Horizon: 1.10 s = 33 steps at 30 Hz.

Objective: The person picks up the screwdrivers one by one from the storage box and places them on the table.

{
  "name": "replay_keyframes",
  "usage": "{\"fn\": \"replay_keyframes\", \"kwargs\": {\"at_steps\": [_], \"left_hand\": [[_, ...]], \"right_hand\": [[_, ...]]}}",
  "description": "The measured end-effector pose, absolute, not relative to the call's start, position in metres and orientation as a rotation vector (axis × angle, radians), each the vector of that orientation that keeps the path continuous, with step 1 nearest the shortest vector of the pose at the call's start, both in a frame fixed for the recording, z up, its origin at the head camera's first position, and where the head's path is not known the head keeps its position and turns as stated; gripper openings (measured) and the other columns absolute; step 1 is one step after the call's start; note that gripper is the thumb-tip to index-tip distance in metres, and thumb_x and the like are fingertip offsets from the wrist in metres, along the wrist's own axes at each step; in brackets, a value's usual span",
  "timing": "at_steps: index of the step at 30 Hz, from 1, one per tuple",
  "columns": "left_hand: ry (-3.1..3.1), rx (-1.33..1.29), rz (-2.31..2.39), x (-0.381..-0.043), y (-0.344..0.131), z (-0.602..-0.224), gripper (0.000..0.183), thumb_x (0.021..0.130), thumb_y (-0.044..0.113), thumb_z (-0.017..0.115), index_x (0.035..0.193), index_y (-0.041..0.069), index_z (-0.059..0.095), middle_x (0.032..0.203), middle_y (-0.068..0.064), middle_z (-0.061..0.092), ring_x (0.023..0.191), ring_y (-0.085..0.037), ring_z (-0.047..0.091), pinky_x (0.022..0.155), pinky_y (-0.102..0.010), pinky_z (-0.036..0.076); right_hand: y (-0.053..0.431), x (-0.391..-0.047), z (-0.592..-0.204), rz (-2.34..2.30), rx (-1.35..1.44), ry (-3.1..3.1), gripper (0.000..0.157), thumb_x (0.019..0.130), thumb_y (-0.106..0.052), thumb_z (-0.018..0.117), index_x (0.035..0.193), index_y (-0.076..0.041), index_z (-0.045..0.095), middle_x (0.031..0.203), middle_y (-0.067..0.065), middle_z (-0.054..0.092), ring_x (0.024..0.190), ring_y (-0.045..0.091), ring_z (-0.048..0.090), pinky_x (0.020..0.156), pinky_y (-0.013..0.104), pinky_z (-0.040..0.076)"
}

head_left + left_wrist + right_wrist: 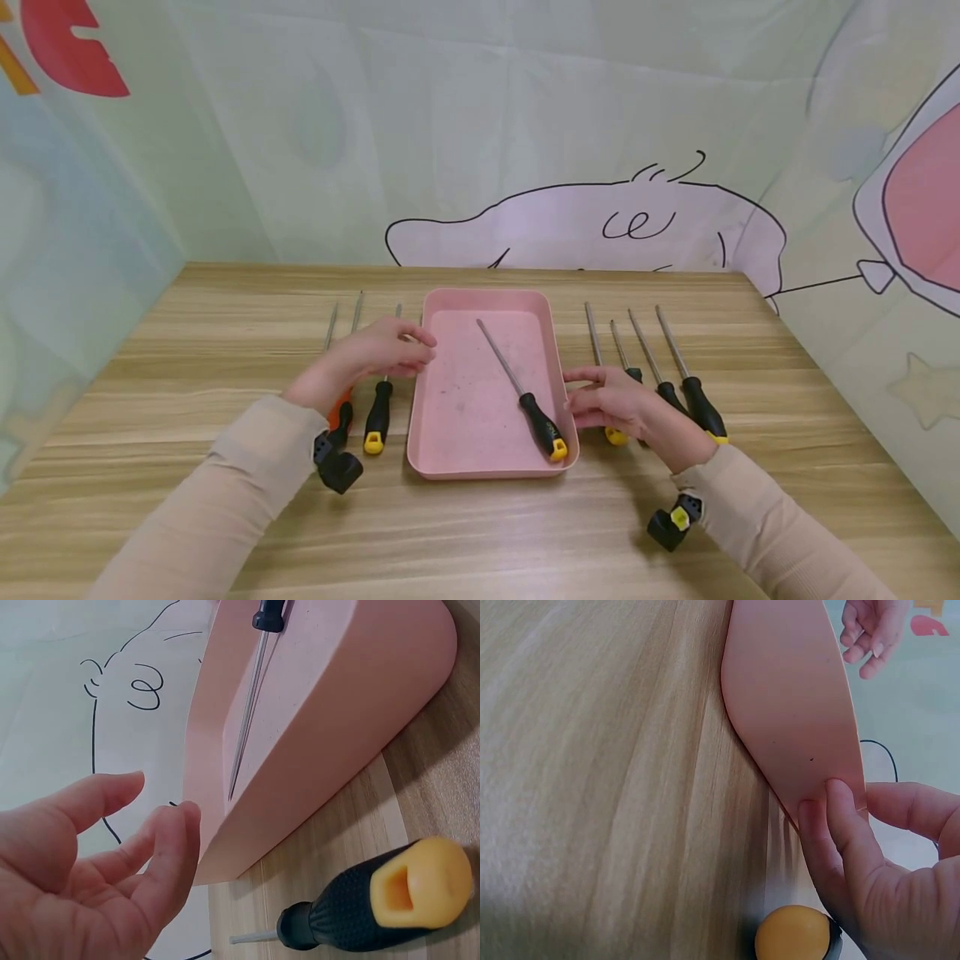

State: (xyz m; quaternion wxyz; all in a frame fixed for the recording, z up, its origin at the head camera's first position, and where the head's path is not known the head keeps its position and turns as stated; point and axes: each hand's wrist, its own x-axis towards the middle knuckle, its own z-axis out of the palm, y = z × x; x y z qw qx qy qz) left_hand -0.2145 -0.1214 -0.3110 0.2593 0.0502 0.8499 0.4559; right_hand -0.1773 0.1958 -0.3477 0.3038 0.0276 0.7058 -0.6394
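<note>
A pink tray (468, 467) stands in the middle of the wooden table, with a black-and-yellow screwdriver (538, 421) lying slanted inside it. At the tray's right side, my right hand (611, 400) pinches the wall. In the right wrist view two fingers (842, 806) press the outer face while another digit meets the rim. My left hand (386, 346) hovers by the tray's left rim, its fingers loosely bent and holding nothing. Below the left hand in its wrist view, another screwdriver (375, 900) lies on the table beside the tray wall.
Left of the tray lie several screwdrivers, one with an orange handle (340, 408), partly under the left forearm. More black-handled screwdrivers (703, 404) lie in a row on the right, partly behind the right hand. A printed cloth (465, 125) hangs behind the table's far edge.
</note>
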Motion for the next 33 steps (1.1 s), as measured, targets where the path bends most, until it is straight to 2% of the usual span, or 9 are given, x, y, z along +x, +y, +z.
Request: {"fn": "replay_keyframes", "kwargs": {"at_steps": [4, 12, 27, 33], "left_hand": [[2.300, 0.128, 1.234, -0.215, -0.119, -0.311, 0.035, 0.093, 0.012, 0.057, 0.123, -0.005, 0.052, 0.102, -0.017, 0.059, 0.079, -0.016, 0.058, 0.082, -0.033, 0.052], [2.280, 0.167, 1.252, -0.215, -0.114, -0.313, 0.034, 0.092, 0.011, 0.057, 0.122, -0.006, 0.052, 0.102, -0.016, 0.058, 0.081, -0.019, 0.057, 0.076, -0.027, 0.053], [2.280, 0.182, 1.262, -0.214, -0.104, -0.312, 0.032, 0.091, 0.012, 0.058, 0.119, -0.005, 0.054, 0.100, -0.015, 0.059, 0.082, -0.019, 0.057, 0.078, -0.029, 0.053], [2.260, 0.214, 1.294, -0.213, -0.099, -0.316, 0.032, 0.090, 0.011, 0.059, 0.118, -0.005, 0.055, 0.100, -0.014, 0.060, 0.079, -0.019, 0.058, 0.078, -0.030, 0.053]], "right_hand": [[0.195, -0.177, -0.347, -1.698, 0.082, 1.862, 0.057, 0.086, 0.010, 0.054, 0.138, 0.009, 0.030, 0.099, 0.016, 0.061, 0.084, 0.019, 0.062, 0.077, 0.036, 0.054], [0.195, -0.177, -0.346, -1.702, 0.064, 1.859, 0.059, 0.086, 0.010, 0.055, 0.139, 0.010, 0.028, 0.102, 0.017, 0.061, 0.086, 0.019, 0.062, 0.078, 0.036, 0.053], [0.195, -0.176, -0.346, -1.699, 0.063, 1.868, 0.058, 0.086, 0.010, 0.055, 0.138, 0.010, 0.029, 0.103, 0.019, 0.059, 0.085, 0.019, 0.062, 0.077, 0.036, 0.054], [0.196, -0.177, -0.347, -1.716, 0.056, 1.853, 0.058, 0.086, 0.011, 0.053, 0.138, 0.011, 0.028, 0.096, 0.014, 0.061, 0.083, 0.018, 0.062, 0.075, 0.034, 0.054]]}}
